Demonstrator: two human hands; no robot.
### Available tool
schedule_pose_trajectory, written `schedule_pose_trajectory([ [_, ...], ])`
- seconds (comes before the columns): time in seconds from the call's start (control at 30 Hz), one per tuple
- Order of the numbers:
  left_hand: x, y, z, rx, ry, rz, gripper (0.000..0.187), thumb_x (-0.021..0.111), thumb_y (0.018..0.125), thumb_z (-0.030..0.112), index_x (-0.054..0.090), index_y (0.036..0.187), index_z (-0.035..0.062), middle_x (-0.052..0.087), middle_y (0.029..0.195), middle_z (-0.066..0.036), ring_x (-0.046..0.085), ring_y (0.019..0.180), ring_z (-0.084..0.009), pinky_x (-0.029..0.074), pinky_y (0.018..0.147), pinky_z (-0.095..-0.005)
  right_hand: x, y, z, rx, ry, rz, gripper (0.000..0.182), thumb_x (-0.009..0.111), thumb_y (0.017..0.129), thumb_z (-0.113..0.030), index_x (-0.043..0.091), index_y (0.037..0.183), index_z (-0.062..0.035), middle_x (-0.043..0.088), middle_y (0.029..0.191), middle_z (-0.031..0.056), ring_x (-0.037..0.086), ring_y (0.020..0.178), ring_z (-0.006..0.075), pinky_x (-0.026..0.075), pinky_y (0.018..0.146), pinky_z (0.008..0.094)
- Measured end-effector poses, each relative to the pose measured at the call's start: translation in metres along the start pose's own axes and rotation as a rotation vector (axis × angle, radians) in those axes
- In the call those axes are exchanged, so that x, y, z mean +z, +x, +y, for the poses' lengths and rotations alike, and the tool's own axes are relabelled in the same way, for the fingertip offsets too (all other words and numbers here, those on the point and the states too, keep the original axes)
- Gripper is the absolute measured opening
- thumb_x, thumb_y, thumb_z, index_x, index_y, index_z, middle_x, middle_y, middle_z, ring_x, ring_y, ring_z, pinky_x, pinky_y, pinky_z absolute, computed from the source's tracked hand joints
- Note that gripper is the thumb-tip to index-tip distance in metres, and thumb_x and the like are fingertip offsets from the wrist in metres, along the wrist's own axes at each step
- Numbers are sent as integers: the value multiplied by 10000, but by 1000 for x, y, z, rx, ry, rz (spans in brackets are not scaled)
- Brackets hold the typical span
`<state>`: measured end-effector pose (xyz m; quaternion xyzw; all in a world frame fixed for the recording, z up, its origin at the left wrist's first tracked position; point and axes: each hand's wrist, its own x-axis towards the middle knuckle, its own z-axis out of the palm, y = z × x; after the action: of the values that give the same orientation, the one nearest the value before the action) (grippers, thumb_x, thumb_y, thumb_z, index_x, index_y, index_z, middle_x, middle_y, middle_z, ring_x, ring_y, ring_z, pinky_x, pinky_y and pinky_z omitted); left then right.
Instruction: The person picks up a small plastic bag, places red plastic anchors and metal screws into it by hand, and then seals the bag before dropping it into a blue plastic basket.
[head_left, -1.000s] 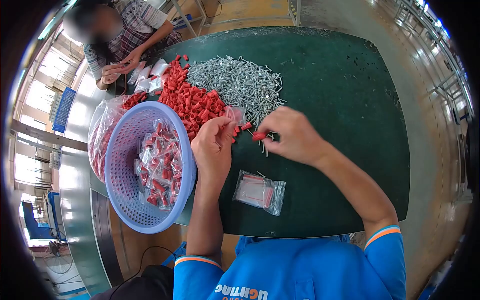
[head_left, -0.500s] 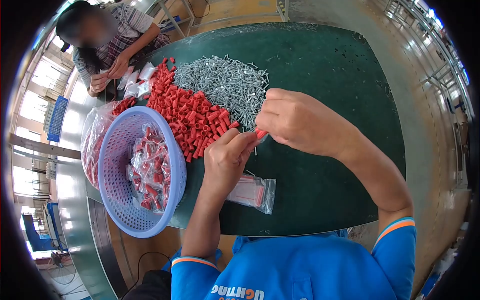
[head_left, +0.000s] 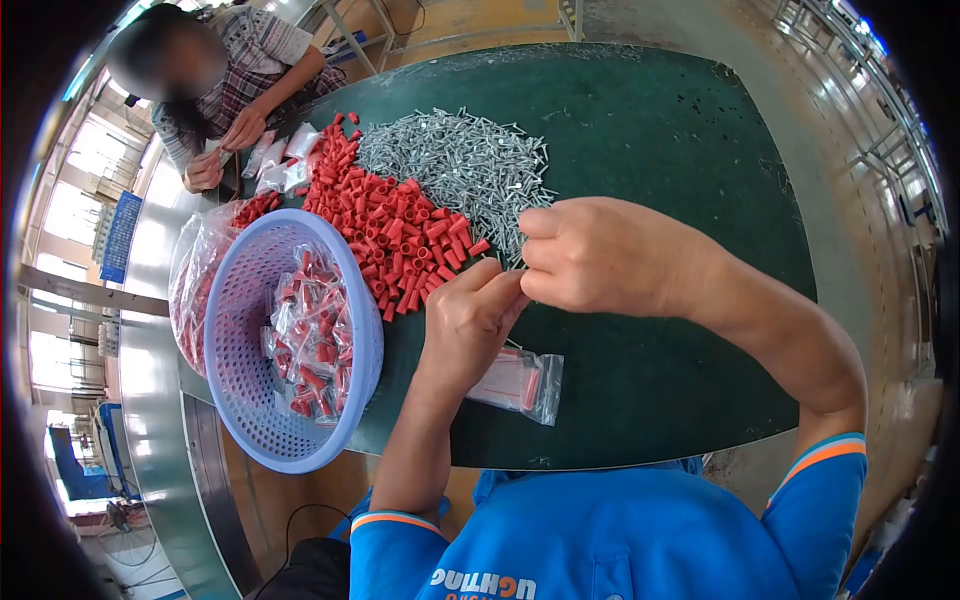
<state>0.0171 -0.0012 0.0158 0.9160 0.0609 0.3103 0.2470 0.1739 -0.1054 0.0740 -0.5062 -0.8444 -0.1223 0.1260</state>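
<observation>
My left hand (head_left: pixel 466 322) is closed, its thumb and forefinger pinched together. Fingers curled, my right hand (head_left: pixel 600 258) meets it at the fingertips over the table. Whatever lies between the fingertips is hidden. Just beyond the hands spreads a pile of grey screws (head_left: pixel 455 160). A heap of red ribbed wire nuts (head_left: pixel 385 225) adjoins it to the left. Partly behind my left wrist, a clear zip bag (head_left: pixel 543 390) with red and pale contents lies flat on the table.
A lilac perforated basket (head_left: pixel 362 300) holds several clear packets with red pieces. Behind it sits a large clear bag (head_left: pixel 190 290) of red pieces. Small white packets (head_left: pixel 300 140) lie near another person (head_left: pixel 270 50) at the far left. The green table (head_left: pixel 660 130) has a curved edge.
A red piece showed between my fingertips before; now it is out of sight. My hands stay together, and the whole view has shifted slightly.
</observation>
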Motion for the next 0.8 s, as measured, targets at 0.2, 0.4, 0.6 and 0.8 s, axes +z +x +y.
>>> schedule_pose_trajectory([
  [0.2,1,2,-2,-23,-78,13,179,696,674,9,622,828,61,464,598,-51,507,492,-184,398,439,-311,16,-10,18,138,550,184,53,622,702,-56,594,734,-25,593,700,78,591,678,187,503,624,273],
  [0.4,6,1,-2,-42,-91,-12,169,696,678,13,619,821,60,478,608,-50,524,504,-186,406,444,-305,37,-15,6,632,1130,382,170,608,713,45,618,871,-16,639,768,64,620,679,152,489,642,243],
  [0.6,1,1,-1,-100,9,-94,126,675,708,-29,625,820,1,568,688,-79,564,568,-203,432,500,-274,37,-16,2,534,871,281,183,652,706,44,624,867,-39,642,840,37,620,760,115,500,672,257],
  [0.8,2,3,0,-111,-86,-41,119,668,715,-34,621,820,-2,576,698,-85,557,569,-178,431,513,-267,37,-21,4,559,766,451,205,667,695,32,634,874,-62,642,820,45,617,747,160,484,651,265],
])
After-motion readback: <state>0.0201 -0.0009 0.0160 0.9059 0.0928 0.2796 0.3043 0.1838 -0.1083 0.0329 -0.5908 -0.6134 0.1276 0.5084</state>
